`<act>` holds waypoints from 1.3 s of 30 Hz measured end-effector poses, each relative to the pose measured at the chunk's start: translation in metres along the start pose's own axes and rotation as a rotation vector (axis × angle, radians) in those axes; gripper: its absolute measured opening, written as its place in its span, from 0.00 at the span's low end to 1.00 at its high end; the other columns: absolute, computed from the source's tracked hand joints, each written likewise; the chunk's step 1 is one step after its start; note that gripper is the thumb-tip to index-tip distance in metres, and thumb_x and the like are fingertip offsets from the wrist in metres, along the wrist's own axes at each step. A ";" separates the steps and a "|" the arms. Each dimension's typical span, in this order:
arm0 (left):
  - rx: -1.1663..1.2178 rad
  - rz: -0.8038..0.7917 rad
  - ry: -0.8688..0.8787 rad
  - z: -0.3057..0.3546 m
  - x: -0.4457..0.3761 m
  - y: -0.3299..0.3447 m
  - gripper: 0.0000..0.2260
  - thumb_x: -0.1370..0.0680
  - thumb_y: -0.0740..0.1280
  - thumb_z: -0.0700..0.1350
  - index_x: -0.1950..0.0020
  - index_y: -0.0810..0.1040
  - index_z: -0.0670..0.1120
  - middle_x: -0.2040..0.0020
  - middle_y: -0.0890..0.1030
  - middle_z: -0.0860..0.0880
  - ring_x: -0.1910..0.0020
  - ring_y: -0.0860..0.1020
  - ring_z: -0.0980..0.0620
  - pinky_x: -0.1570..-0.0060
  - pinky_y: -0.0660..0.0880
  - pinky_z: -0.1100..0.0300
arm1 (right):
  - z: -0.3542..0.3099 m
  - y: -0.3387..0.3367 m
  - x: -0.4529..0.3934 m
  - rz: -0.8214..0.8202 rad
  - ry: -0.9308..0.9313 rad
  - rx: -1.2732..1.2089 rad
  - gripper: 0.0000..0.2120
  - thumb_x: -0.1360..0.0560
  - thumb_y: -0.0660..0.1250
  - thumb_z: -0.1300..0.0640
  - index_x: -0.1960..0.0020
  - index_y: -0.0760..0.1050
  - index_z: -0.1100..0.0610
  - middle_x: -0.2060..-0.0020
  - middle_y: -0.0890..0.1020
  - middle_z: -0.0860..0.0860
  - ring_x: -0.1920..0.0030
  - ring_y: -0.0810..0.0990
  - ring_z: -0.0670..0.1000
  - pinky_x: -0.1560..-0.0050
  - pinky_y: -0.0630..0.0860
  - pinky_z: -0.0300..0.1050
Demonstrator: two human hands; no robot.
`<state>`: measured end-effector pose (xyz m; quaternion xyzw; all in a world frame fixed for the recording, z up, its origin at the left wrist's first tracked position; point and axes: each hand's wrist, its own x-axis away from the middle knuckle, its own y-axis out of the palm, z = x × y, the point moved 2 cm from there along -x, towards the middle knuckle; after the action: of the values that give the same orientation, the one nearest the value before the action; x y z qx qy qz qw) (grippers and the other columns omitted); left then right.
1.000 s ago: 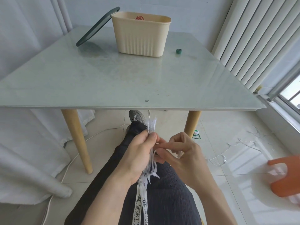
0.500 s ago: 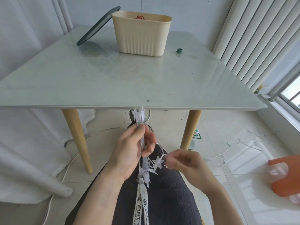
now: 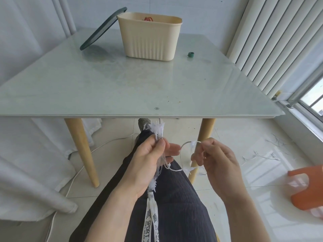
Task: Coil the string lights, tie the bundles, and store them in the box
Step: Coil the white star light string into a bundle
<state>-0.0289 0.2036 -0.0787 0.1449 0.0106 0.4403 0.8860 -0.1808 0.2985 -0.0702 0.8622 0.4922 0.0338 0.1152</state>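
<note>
Right hand [image 3: 215,161] has drawn away from left hand [image 3: 148,159], opening a wire loop between them; left grips the string lights bundle [image 3: 158,135] upright, below the tabletop [image 3: 122,84] edge; right pinches the wire.

The right hand [image 3: 216,159] now sits apart from the left hand [image 3: 148,161], where a second ago the two pressed together over the lap. Between them a loop of wire [image 3: 183,149] from the string lights [image 3: 158,130] now arches, pinched at the right fingertips [image 3: 203,145]. The coiled bundle stands higher, its tips near the table [image 3: 122,95] edge.
</note>
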 end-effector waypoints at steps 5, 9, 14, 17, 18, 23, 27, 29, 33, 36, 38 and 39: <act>-0.041 -0.004 0.047 -0.003 0.001 0.007 0.09 0.15 0.57 0.41 0.48 0.75 0.39 0.49 0.85 0.40 0.47 0.84 0.42 0.43 0.78 0.46 | -0.001 0.018 0.001 -0.028 -0.038 0.202 0.16 0.23 0.68 0.58 0.66 0.76 0.68 0.74 0.77 0.51 0.69 0.74 0.48 0.63 0.72 0.37; -0.146 0.144 0.161 -0.003 -0.001 0.007 0.09 0.16 0.59 0.40 0.53 0.76 0.43 0.62 0.82 0.48 0.63 0.79 0.50 0.58 0.76 0.56 | 0.001 0.031 0.005 -0.038 -0.040 0.216 0.20 0.18 0.64 0.59 0.69 0.73 0.64 0.75 0.75 0.52 0.73 0.70 0.45 0.67 0.68 0.32; -0.168 0.146 0.235 0.002 0.001 0.006 0.08 0.15 0.58 0.39 0.50 0.76 0.41 0.62 0.83 0.46 0.62 0.81 0.43 0.59 0.76 0.53 | 0.001 0.048 0.011 -0.110 -0.031 0.139 0.20 0.18 0.62 0.53 0.67 0.77 0.60 0.74 0.77 0.49 0.71 0.72 0.48 0.66 0.71 0.39; -0.160 0.075 0.234 0.005 0.005 0.011 0.10 0.15 0.57 0.42 0.51 0.72 0.37 0.69 0.78 0.42 0.71 0.77 0.42 0.67 0.76 0.50 | 0.002 0.052 0.011 -0.083 -0.008 0.241 0.18 0.20 0.64 0.52 0.61 0.81 0.63 0.74 0.77 0.50 0.72 0.72 0.47 0.68 0.70 0.38; -0.185 0.082 0.233 0.006 0.005 0.011 0.10 0.15 0.57 0.41 0.51 0.72 0.36 0.69 0.78 0.42 0.71 0.78 0.44 0.67 0.76 0.52 | 0.002 0.052 0.011 -0.070 -0.012 0.307 0.18 0.20 0.66 0.50 0.62 0.82 0.62 0.74 0.77 0.51 0.72 0.73 0.46 0.68 0.70 0.38; -0.299 0.154 0.221 0.001 0.001 0.007 0.10 0.16 0.60 0.41 0.54 0.76 0.40 0.67 0.78 0.48 0.68 0.75 0.54 0.64 0.73 0.58 | 0.000 0.047 0.010 0.083 -0.088 0.483 0.05 0.25 0.74 0.51 0.57 0.81 0.51 0.69 0.84 0.46 0.70 0.83 0.47 0.66 0.79 0.44; -0.246 0.161 0.201 -0.002 0.000 0.007 0.11 0.16 0.61 0.45 0.55 0.76 0.41 0.65 0.77 0.43 0.67 0.74 0.50 0.62 0.74 0.49 | 0.000 0.048 0.008 0.126 -0.126 0.477 0.03 0.26 0.75 0.53 0.56 0.82 0.49 0.66 0.84 0.49 0.68 0.84 0.55 0.64 0.82 0.57; -0.213 0.162 0.191 -0.001 0.000 0.008 0.11 0.16 0.60 0.43 0.56 0.76 0.42 0.65 0.78 0.46 0.67 0.75 0.50 0.64 0.75 0.54 | -0.003 0.049 0.007 0.173 -0.123 0.424 0.04 0.27 0.76 0.55 0.59 0.83 0.53 0.67 0.85 0.51 0.67 0.84 0.56 0.64 0.83 0.58; -0.195 0.114 0.180 0.000 0.002 0.011 0.10 0.16 0.58 0.42 0.51 0.76 0.40 0.61 0.82 0.45 0.69 0.79 0.49 0.63 0.76 0.59 | -0.008 0.043 0.003 0.281 -0.080 0.382 0.06 0.31 0.80 0.55 0.62 0.84 0.55 0.69 0.86 0.48 0.69 0.84 0.50 0.62 0.80 0.45; -0.209 0.106 0.202 0.000 0.003 0.012 0.09 0.15 0.58 0.43 0.51 0.75 0.43 0.58 0.83 0.43 0.70 0.80 0.47 0.63 0.76 0.57 | -0.009 0.043 0.002 0.291 -0.077 0.395 0.07 0.33 0.81 0.53 0.64 0.85 0.53 0.69 0.86 0.45 0.67 0.84 0.46 0.62 0.78 0.38; -0.189 0.133 0.201 -0.001 0.002 0.012 0.09 0.15 0.58 0.43 0.51 0.75 0.43 0.59 0.84 0.43 0.71 0.80 0.45 0.64 0.77 0.54 | -0.010 0.048 0.003 0.265 -0.090 0.418 0.05 0.32 0.80 0.52 0.63 0.86 0.52 0.69 0.86 0.45 0.67 0.85 0.47 0.65 0.78 0.36; -0.180 0.142 0.196 -0.001 0.002 0.011 0.08 0.15 0.58 0.42 0.50 0.75 0.42 0.59 0.84 0.43 0.70 0.80 0.45 0.65 0.78 0.52 | -0.008 0.050 0.003 0.253 -0.096 0.420 0.04 0.31 0.80 0.53 0.62 0.86 0.51 0.68 0.86 0.45 0.67 0.84 0.46 0.66 0.77 0.35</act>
<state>-0.0368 0.2118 -0.0767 0.0216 0.0474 0.5131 0.8568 -0.1385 0.2783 -0.0509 0.9227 0.3703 -0.0961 -0.0482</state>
